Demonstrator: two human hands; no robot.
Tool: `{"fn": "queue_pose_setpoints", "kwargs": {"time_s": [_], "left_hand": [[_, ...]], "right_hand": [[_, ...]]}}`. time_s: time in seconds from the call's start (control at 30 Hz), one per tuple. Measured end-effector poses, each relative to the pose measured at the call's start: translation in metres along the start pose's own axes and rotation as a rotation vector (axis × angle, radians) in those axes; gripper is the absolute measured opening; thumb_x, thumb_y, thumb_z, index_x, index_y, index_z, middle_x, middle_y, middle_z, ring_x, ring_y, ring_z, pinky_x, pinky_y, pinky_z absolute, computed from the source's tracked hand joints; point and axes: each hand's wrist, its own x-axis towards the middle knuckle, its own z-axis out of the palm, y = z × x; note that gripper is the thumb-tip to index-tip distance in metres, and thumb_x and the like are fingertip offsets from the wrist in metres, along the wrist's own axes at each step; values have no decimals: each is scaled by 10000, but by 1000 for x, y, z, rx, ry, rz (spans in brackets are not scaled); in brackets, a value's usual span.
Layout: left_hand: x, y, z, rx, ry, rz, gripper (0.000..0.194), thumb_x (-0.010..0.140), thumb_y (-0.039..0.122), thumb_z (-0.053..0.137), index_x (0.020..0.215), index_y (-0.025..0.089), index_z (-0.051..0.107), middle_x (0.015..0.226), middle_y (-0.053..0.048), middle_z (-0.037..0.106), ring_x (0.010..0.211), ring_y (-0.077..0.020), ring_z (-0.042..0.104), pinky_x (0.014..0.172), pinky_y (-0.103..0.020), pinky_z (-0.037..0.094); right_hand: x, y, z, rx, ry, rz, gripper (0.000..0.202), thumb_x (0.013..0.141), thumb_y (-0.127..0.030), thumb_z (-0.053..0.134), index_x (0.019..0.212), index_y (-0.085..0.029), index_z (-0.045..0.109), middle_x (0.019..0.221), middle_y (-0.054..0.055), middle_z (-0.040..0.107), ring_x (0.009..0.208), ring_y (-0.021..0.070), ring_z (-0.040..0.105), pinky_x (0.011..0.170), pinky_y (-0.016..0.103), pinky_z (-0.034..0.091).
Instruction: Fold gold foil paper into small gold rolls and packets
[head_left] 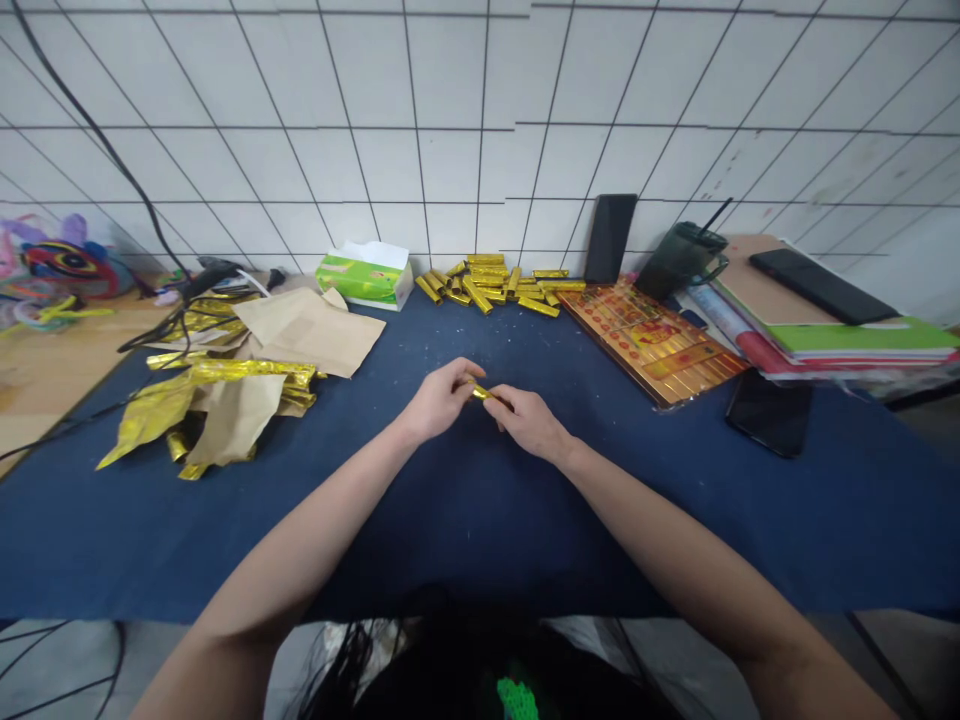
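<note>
I see two bare hands over a blue cloth (469,530), in front of the green tissue box (364,277) and a bit to its right; the left hand (441,402) has its fingers bent and pinches one end of a small gold tube (481,391); the right hand (529,420) pinches the other end, its fingers bent too; only the shiny middle of the tube shows between them, as the fingers hide its ends; some of the fingertips are hard to make out.

Just to the right of the tissue box is a heap of gold tubes (487,283); they lie over each other, so I cannot count them all; farther right come a black slab (610,240) leaning on the wall, a shiny orange and gold packet (652,340) with print too small to read, and a dark mug (681,260) with a stick in it; well to the right of the box is a messy stack (862,338) with a black phone (821,285) on top.

In front of the box, to its left, brown paper (319,330) and gold foil (154,412) partly hide each other; far left of the box, a bright toy (71,262) is cut off by the edge.
</note>
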Motion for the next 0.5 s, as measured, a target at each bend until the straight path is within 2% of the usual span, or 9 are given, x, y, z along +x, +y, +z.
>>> {"fn": "queue_pose_setpoints", "kwargs": {"time_s": [0.1, 0.17, 0.27, 0.37, 0.5], "left_hand": [[-4, 7, 7, -11, 12, 13, 169, 766, 185, 501, 930, 164, 538, 623, 38, 527, 566, -81, 501, 579, -210, 400], [-5, 10, 8, -28, -2, -66, 134, 766, 270, 531, 832, 154, 529, 593, 31, 524, 523, -84, 491, 534, -210, 393], [-5, 11, 5, 71, -77, -117, 275, 793, 395, 491, 650, 160, 499, 517, 20, 512, 451, -81, 449, 460, -203, 335], [-5, 9, 3, 180, -125, -51, 346, 824, 403, 433, 583, 162, 489, 475, 28, 481, 426, -69, 395, 449, -196, 287], [-6, 9, 4, 151, -158, -27, 327, 811, 383, 455, 577, 159, 491, 473, 39, 456, 437, -64, 373, 457, -190, 278]], "right_hand": [[0, -4, 0, 48, -18, -1, 270, 851, -309, 395, 650, -183, 524, 515, -40, 457, 491, 97, 418, 518, 234, 305], [0, -5, 1, 73, 20, -12, 257, 847, -290, 391, 653, -180, 519, 522, -44, 434, 496, 95, 403, 523, 236, 296], [-1, -2, 3, 70, 38, -21, 266, 848, -299, 395, 657, -174, 532, 537, -44, 414, 510, 94, 391, 529, 238, 286], [-1, 0, 3, 93, 1, -28, 291, 856, -328, 390, 651, -172, 526, 542, -46, 394, 509, 90, 370, 520, 236, 281], [-1, -2, 0, 149, -55, -29, 329, 844, -402, 414, 624, -170, 493, 538, -50, 372, 504, 83, 345, 500, 229, 271]]}}
